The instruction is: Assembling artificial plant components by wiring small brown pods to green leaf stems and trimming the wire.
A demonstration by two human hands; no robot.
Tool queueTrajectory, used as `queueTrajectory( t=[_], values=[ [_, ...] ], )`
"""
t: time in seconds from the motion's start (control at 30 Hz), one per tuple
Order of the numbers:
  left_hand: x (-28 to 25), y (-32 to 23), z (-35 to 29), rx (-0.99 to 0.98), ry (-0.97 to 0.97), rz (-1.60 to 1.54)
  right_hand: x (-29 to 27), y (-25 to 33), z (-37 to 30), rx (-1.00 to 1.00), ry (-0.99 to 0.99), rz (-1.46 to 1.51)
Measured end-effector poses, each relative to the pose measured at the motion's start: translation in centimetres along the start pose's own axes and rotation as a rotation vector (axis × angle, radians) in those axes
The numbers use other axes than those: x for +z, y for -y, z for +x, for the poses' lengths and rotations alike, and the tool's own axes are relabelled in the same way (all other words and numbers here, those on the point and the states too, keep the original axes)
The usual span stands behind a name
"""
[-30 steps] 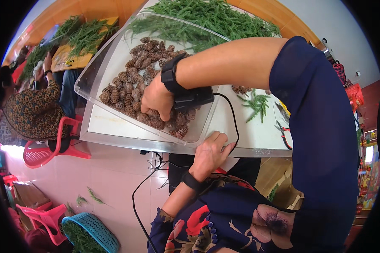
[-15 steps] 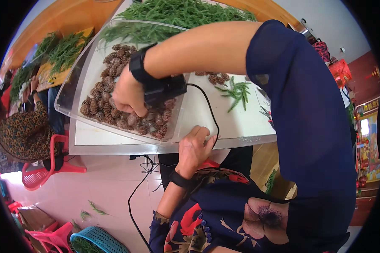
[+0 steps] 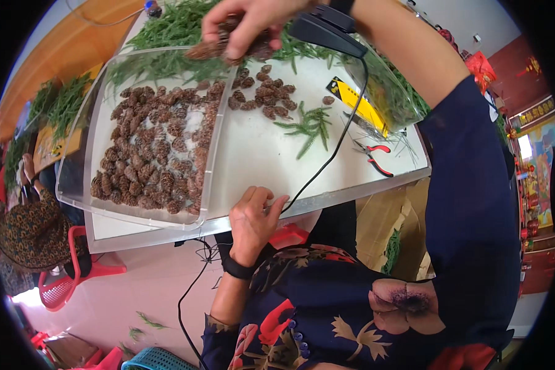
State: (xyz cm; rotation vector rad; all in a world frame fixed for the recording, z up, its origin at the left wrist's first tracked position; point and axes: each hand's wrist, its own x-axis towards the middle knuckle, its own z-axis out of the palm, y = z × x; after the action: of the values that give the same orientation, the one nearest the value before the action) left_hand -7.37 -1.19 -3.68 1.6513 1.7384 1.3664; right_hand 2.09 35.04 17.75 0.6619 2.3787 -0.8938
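My right hand point(image 3: 253, 28) is closed around several brown pine cones point(image 3: 206, 50), held above the far right corner of a clear plastic bin. More pine cones point(image 3: 145, 148) lie spread over the bottom of that bin point(image 3: 205, 203). Resting at the table's near edge, my left hand point(image 3: 251, 223) has bent fingers with the thumb held apart, and I see nothing in it. A black cable point(image 3: 328, 161) from the device at my right wrist runs down close to the left thumb. A loose group of pine cones point(image 3: 271, 92) lies on the white tabletop point(image 3: 253, 148), right of the bin.
Green sprigs point(image 3: 311, 126) lie near the loose cones, and a green heap point(image 3: 172, 28) covers the far side. Red-handled pliers point(image 3: 376, 159), thin wires and a yellow-black package point(image 3: 357, 105) are at right. Another person sits at left by a red chair point(image 3: 74, 271).
My right hand has risen out of the bin and moved far and right, now holding pine cones. My left hand stays at the table edge. The whole view has shifted.
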Motion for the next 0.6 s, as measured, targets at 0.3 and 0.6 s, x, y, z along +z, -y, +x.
queueTrajectory(
  t=[0.3, 0.6],
  values=[
    [0.4, -0.5, 0.1, -0.042, -0.002, 0.010, 8.6, 1.1, 2.2, 0.040, -0.112, 0.282],
    [0.7, -0.4, -0.1, -0.134, -0.020, -0.002, 12.2, 0.3, 4.5, -0.055, -0.503, 0.260]
  ],
)
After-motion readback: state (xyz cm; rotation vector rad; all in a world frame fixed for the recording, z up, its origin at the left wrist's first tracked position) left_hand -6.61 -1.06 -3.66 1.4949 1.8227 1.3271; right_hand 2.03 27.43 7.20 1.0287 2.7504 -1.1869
